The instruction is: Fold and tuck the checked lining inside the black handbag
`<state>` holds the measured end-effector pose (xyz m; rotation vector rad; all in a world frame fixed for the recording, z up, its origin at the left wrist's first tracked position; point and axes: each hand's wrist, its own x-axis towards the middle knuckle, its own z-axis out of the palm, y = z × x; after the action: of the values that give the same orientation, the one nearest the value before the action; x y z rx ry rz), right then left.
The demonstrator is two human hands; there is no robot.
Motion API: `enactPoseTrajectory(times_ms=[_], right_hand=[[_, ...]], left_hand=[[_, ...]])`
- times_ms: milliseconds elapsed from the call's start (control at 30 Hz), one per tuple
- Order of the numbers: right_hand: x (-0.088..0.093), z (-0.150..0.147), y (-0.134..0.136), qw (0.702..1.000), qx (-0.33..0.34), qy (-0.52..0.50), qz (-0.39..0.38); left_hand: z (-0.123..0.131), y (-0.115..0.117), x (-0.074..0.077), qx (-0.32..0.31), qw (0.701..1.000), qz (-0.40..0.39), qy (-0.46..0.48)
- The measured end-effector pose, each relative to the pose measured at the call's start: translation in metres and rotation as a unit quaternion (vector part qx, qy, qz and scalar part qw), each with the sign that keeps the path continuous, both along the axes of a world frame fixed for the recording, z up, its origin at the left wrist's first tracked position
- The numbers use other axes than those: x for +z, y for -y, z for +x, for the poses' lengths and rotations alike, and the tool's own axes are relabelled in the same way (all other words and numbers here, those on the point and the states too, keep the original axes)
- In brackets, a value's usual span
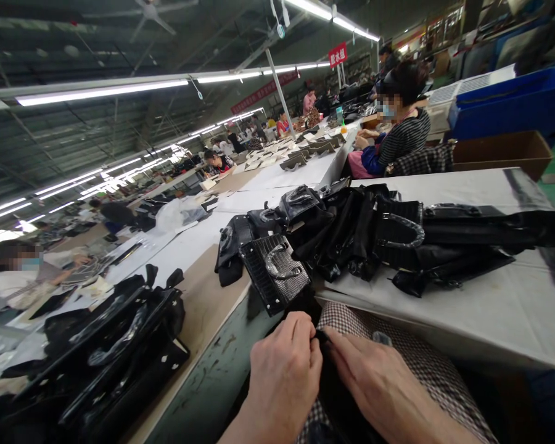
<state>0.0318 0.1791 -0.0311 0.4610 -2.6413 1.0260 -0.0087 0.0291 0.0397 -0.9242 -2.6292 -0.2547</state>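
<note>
Long workshop hall, white-topped counter (472,302) at right of frame; at bottom centre the fingers of left hand (284,357) and right hand (374,370) pinch together on the upper end of a black piece (337,404), neither hand nearer. Piece drops from the fingers over checked cloth (351,317), long axis running toward the bottom edge and slightly right, lower end lost in dark. Upper end points up-frame toward a black bag (277,271) at centre; whether they join, cannot tell.

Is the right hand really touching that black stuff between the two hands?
Touching. The head view shows the right hand with its fingers against the black material, no gap between.
</note>
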Motion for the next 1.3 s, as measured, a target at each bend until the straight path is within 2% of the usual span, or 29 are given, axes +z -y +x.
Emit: enactPoseTrajectory(times_ms=[100,300,433,567,800,933,1033,1133,1233,1300], right_hand=[[0.000,0.000,-0.001,1.000,0.002,-0.003,0.010],[-0.005,-0.002,-0.006,1.000,0.017,0.020,0.004],[-0.003,-0.004,-0.010,0.999,0.028,0.042,0.016],[0.006,-0.008,-0.014,0.997,0.042,0.060,0.014],[0.025,-0.010,-0.021,0.996,0.058,0.065,-0.019],[0.037,-0.020,-0.023,0.990,0.087,0.098,-0.054],[0.039,-0.029,-0.020,0.988,0.090,0.112,-0.048],[0.034,-0.034,-0.016,0.994,0.067,0.088,-0.019],[0.028,-0.034,-0.013,0.997,0.058,0.044,-0.023],[0.025,-0.033,-0.010,0.997,0.061,0.033,-0.026]], left_hand=[[-0.002,0.003,-0.003,-0.066,0.997,0.010,-0.041],[-0.013,0.008,-0.001,-0.176,0.984,0.025,0.006],[-0.019,0.008,0.001,-0.218,0.976,0.011,0.002],[-0.025,0.006,0.002,-0.232,0.973,-0.002,0.003],[-0.024,0.007,0.000,-0.200,0.976,0.040,0.079],[-0.020,0.005,0.003,-0.104,0.974,0.109,0.167],[-0.024,0.003,0.012,-0.030,0.955,0.155,0.249],[-0.026,0.002,0.022,0.003,0.932,0.187,0.312],[-0.014,0.001,0.022,-0.004,0.925,0.233,0.299],[0.003,-0.002,0.011,-0.018,0.938,0.245,0.243]])
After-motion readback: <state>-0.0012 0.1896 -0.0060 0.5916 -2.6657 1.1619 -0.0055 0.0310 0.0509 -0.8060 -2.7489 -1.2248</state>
